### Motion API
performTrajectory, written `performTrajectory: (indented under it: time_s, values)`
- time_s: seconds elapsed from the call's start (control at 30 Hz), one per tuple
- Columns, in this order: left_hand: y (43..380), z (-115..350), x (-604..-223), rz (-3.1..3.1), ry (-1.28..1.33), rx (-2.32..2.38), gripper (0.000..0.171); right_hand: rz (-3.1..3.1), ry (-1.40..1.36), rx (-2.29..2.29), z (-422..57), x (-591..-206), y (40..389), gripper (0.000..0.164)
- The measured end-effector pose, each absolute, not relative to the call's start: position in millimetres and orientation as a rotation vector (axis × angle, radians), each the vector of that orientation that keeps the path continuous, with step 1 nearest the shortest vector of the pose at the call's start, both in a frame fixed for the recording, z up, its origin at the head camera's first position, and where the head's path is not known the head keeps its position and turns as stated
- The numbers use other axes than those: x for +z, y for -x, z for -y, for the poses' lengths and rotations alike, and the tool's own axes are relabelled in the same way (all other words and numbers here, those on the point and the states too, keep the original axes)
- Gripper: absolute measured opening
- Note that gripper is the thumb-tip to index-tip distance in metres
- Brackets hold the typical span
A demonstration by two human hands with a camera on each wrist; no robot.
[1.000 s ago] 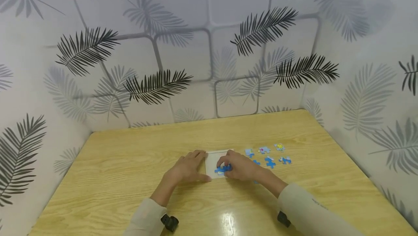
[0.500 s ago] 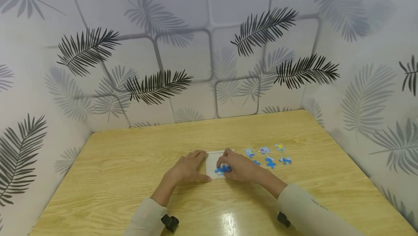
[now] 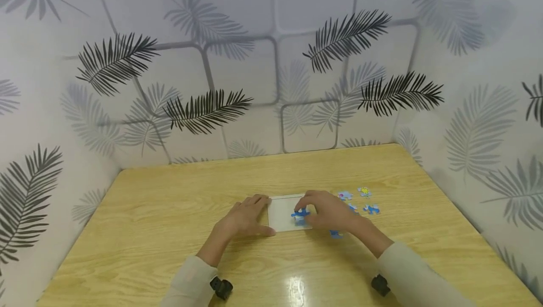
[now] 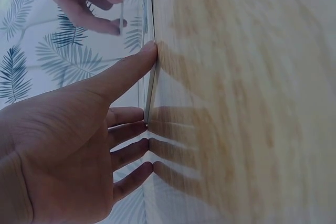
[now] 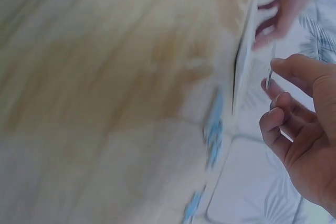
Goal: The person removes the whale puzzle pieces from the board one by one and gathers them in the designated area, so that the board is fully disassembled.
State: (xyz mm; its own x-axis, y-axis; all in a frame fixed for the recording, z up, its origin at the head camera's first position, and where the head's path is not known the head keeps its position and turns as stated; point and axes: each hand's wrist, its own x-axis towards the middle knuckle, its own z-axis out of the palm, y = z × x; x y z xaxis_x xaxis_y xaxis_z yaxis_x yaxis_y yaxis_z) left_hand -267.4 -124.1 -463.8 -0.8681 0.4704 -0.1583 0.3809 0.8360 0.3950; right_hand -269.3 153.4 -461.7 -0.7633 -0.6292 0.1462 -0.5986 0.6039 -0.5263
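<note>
A white rectangular puzzle board [image 3: 278,213] lies flat on the table. At its left edge my left hand [image 3: 242,218] rests with the fingers spread; in the left wrist view the thumb [image 4: 134,65] and fingertips touch the board's edge. My right hand [image 3: 328,210] pinches a blue and white jigsaw piece [image 3: 300,216] between thumb and fingers, over the board's right half. From the left wrist view, that jigsaw piece [image 4: 122,17] appears edge-on, raised above the board. The right hand's remaining fingers [image 5: 273,121] are curled loosely.
Several loose jigsaw pieces [image 3: 371,209] lie right of the board, including a yellow-patterned one [image 3: 364,191] farther back and a blue one [image 3: 335,234] nearer. The right hand covers part of this group. A patterned wall [image 3: 254,123] stands behind the wooden table [image 3: 169,222].
My right hand has moved right across the board with the jigsaw piece, which now shows more of its pale face. The left hand stays at the board's left edge.
</note>
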Motion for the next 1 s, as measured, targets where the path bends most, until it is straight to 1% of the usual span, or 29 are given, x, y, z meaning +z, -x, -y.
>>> performTrajectory:
  time_s: [0.13, 0.23, 0.53, 0.77, 1.0]
  values:
    - [264.5, 124.3, -459.4, -2.768, -0.662, 0.554, 0.089, -2.755, 1.115, -0.952, -177.6, -459.2, 269.5, 0.021]
    - [264.4, 124.8, -460.0, -2.769, -0.662, 0.552, 0.089, -2.757, 1.136, -0.984, -195.4, -458.5, 268.2, 0.019]
    - [265.6, 125.5, -463.7, -2.765, -0.68, 0.557, 0.088, -2.821, 1.105, -0.967, -240.6, -461.7, 258.4, 0.017]
    - [265.3, 123.1, -461.5, -2.756, -0.67, 0.569, 0.088, -2.814, 1.181, -0.926, -264.0, -467.5, 250.5, 0.02]
    - [265.0, 123.9, -460.1, -2.761, -0.676, 0.565, 0.089, -2.78, 1.278, -0.862, -284.1, -468.1, 245.9, 0.018]
